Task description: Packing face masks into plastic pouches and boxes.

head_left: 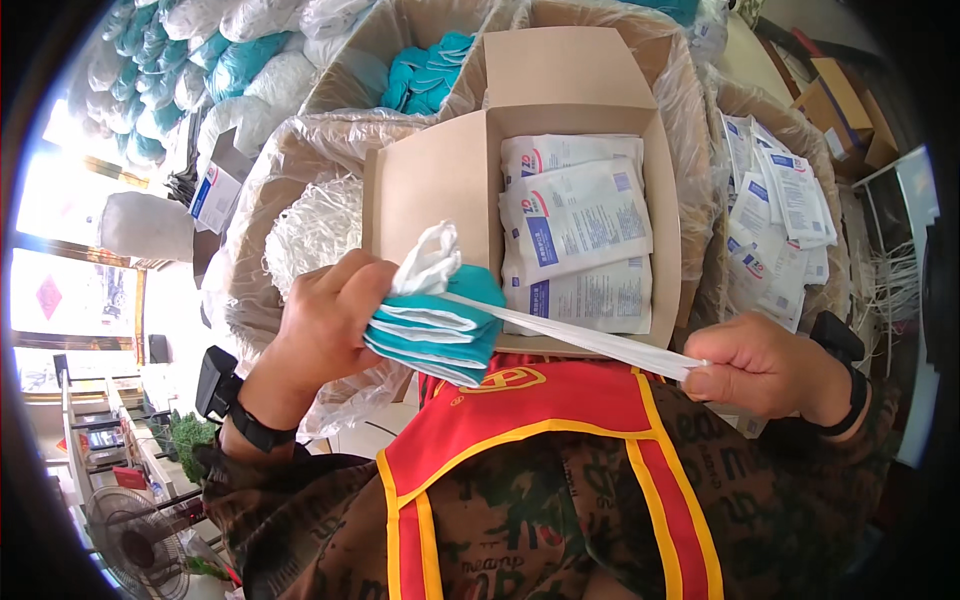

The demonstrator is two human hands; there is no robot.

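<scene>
Watching through the head camera, I find both of my hands occupied. My left hand (335, 305) is closed around the left side of a folded bundle of teal-and-white fabric pieces (435, 325), with a white loop (432, 258) standing up from its top. My right hand (745, 370) pinches the end of a flat white strip (590, 332) between thumb and fingers; the strip runs nearly straight from the bundle and looks taut.

That pinch is my main worry: if the right fingers slip, I judge the strip could spring back and leave the bundle loose. Pulling harder than the left hand grips might drag the layers askew, since their right ends are unsupported and gape a little.

The bundle lies against the left fingers and well apart from the right hand, linked to it only by the strip. It is held at the near left corner of an open cardboard box (435, 185), covering part of the left flap's near end; whether they touch, I cannot tell. The strip passes across the box's near edge. White printed packets (575, 215) lie inside, and a heap of thin white strips (315, 225) sits just beyond the left hand.
</scene>
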